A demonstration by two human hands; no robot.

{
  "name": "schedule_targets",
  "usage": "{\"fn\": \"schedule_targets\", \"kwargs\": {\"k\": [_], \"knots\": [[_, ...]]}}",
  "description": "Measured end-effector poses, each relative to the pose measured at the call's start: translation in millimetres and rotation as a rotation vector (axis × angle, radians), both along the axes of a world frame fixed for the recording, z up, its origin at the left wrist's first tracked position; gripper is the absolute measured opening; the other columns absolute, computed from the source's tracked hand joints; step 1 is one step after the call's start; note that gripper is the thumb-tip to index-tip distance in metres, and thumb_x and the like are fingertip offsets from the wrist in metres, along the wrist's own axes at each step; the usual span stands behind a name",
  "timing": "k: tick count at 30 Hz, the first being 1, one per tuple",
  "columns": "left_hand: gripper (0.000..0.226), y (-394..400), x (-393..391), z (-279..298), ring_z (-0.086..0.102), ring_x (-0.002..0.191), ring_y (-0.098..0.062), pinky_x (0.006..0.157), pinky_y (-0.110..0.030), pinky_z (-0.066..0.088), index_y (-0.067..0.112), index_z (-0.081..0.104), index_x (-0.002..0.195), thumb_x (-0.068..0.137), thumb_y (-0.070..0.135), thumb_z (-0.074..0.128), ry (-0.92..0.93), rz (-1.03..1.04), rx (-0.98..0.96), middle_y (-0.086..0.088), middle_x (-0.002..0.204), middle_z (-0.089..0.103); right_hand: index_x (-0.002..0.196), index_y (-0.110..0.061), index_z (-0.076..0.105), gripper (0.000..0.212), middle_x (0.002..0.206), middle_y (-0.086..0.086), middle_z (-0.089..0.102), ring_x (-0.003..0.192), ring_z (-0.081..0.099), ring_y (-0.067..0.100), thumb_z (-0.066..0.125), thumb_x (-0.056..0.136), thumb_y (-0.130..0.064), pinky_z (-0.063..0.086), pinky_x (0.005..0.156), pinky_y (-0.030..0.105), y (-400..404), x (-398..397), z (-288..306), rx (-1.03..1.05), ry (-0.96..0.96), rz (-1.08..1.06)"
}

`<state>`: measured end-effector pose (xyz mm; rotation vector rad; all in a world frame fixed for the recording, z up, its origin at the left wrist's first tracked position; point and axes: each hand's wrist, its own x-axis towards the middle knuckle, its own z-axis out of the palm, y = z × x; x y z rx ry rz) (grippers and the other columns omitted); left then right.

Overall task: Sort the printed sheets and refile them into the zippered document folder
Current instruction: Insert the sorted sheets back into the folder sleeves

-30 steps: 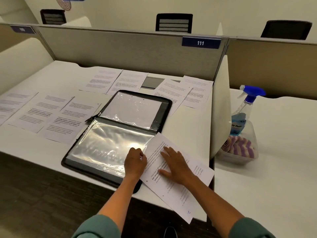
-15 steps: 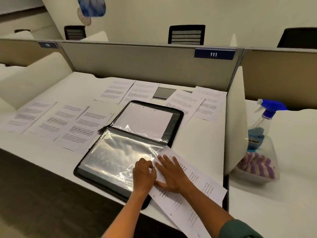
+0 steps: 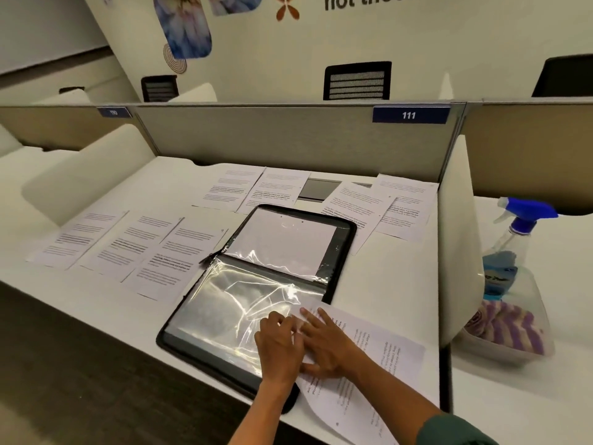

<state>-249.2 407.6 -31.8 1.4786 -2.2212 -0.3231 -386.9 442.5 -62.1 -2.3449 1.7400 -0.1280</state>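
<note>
Nearest the camera, at the front edge of the white desk (image 3: 398,284), both bare hands meet on the right side of the open zippered document folder (image 3: 256,290). The left hand (image 3: 277,343) lies on the crinkled clear sleeve (image 3: 237,303) of the folder's near half, its fingers (image 3: 285,322) bent and close together at the sleeve's right edge; whether they pinch the plastic cannot be told. The right hand (image 3: 325,346) lies flat on a printed sheet (image 3: 362,364), fingers spread and pressing it down, with the fingertips at the sheet's upper left corner where it overlaps the sleeve. This sheet lies askew, partly on the folder and partly on the desk, its near end hanging over the desk's front edge.

Beyond the hands, the folder's far half shows a pale page under plastic. Left of the folder three printed sheets (image 3: 128,245) lie side by side, and behind it two pairs of further sheets (image 3: 253,187) lie near the grey partition (image 3: 288,139), which bears a blue plate marked 111 (image 3: 409,114).

On the next desk to the right, past a white divider (image 3: 462,239), a clear tub (image 3: 513,335) holds a spray bottle (image 3: 513,239) with a blue head and a striped purple cloth (image 3: 507,326). Black chairs (image 3: 357,80) stand beyond the partition.
</note>
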Motion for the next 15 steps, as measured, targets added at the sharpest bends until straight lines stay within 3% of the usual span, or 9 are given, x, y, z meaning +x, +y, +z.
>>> {"fn": "schedule_targets", "kwargs": {"k": [4, 8, 12, 15], "knots": [[0.015, 3.9, 8.6, -3.7, 0.050, 0.086, -0.014, 0.072, -0.030, 0.045, 0.023, 0.066, 0.086, 0.076, 0.016, 0.073, -0.005, -0.004, -0.002, 0.007, 0.094, 0.055, 0.155, -0.032, 0.019, 0.081, 0.165, 0.003, 0.001, 0.151, -0.006, 0.030, 0.016, 0.088, -0.077, -0.005, 0.119, 0.057, -18.8, -4.1, -2.2, -0.001, 0.026, -0.032], [0.019, 5.4, 12.3, -3.1, 0.051, 0.081, -0.016, 0.068, -0.031, 0.047, 0.020, 0.066, 0.087, 0.072, 0.012, 0.075, -0.033, -0.004, -0.021, 0.005, 0.091, 0.056, 0.157, -0.032, 0.005, 0.093, 0.165, 0.001, -0.009, 0.149, -0.016, 0.025, 0.002, 0.077, -0.081, -0.016, 0.116, 0.049, -28.8, -0.7, -1.0, 0.035, 0.043, -0.063], [0.017, 6.2, 21.8, -4.2, 0.048, 0.081, -0.017, 0.066, -0.035, 0.045, 0.019, 0.060, 0.079, 0.071, 0.012, 0.072, -0.044, 0.007, -0.032, 0.005, 0.090, 0.052, 0.155, -0.030, 0.021, 0.079, 0.165, 0.001, -0.002, 0.151, -0.007, 0.026, 0.021, 0.091, -0.076, -0.002, 0.121, 0.055, -12.8, -3.9, -3.7, -0.010, -0.019, -0.091], [0.016, 8.5, 24.1, -5.0, 0.045, 0.082, -0.015, 0.067, -0.036, 0.046, 0.019, 0.057, 0.083, 0.073, 0.015, 0.069, -0.034, 0.021, -0.032, 0.005, 0.094, 0.050, 0.156, -0.032, 0.015, 0.076, 0.165, 0.005, 0.003, 0.151, -0.001, 0.031, 0.023, 0.094, -0.074, -0.001, 0.119, 0.057, 3.2, -7.0, -6.7, -0.057, -0.016, -0.037]]}}
